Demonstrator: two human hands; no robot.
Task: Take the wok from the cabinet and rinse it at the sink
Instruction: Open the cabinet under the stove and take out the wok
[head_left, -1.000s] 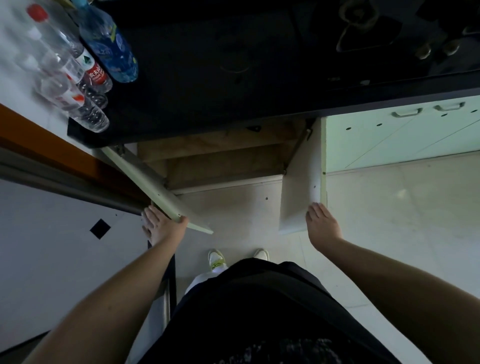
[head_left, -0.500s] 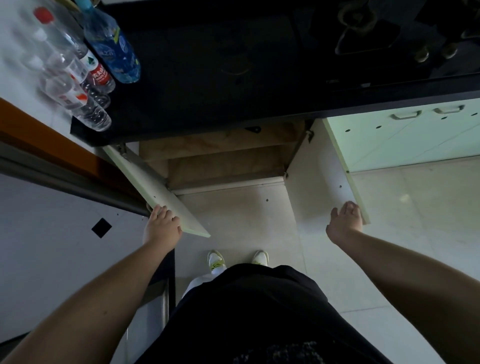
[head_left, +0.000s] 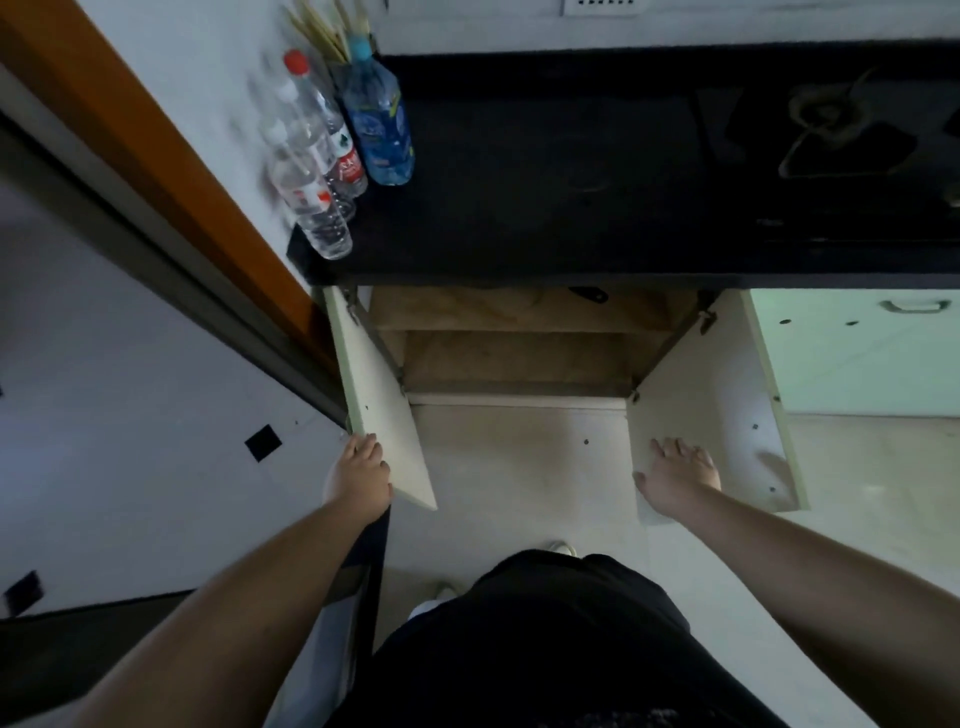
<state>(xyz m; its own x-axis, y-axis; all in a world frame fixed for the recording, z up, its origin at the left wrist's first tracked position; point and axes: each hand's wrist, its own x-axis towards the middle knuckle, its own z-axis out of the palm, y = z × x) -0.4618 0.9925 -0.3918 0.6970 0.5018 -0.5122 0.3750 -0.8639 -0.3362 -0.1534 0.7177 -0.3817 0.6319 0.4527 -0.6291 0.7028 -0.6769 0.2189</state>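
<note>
The cabinet under the black counter stands with both doors swung wide. Its wooden shelves show, and no wok is visible on them. A small dark piece pokes out just under the counter edge; I cannot tell what it is. My left hand grips the lower outer edge of the left door. My right hand lies flat, fingers spread, on the inner face of the right door. No sink is in view.
Three plastic water bottles and a cup of chopsticks stand at the counter's left end. A gas hob sits on the black counter at right. A pale green drawer front is right of the cabinet. An orange door frame runs along the left.
The right door has swung from half open to fully open, with my right hand following onto its inner face. The left door also opened wider. The view tilted up toward the wall.
</note>
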